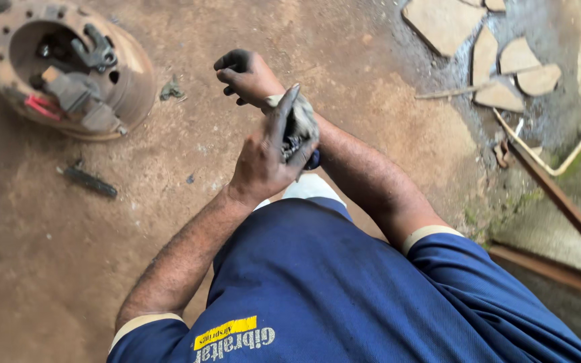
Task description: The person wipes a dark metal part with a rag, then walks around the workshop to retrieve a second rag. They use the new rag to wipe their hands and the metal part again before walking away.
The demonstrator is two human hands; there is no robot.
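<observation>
The left hand is clutching a grimy rag around a small dark metal part, its long axis running toward 12 o'clock. The right hand, at 11 o'clock of the rag, is curling loosely, holding nothing visible. A rusty wheel hub is lying on the dirt floor toward 10 o'clock

A small, grimy metal part, dark grey and greasy with a bluish end showing at its near right, is held up in the air near the middle of the scene, above the dirt floor. Its exact shape cannot be told.
</observation>
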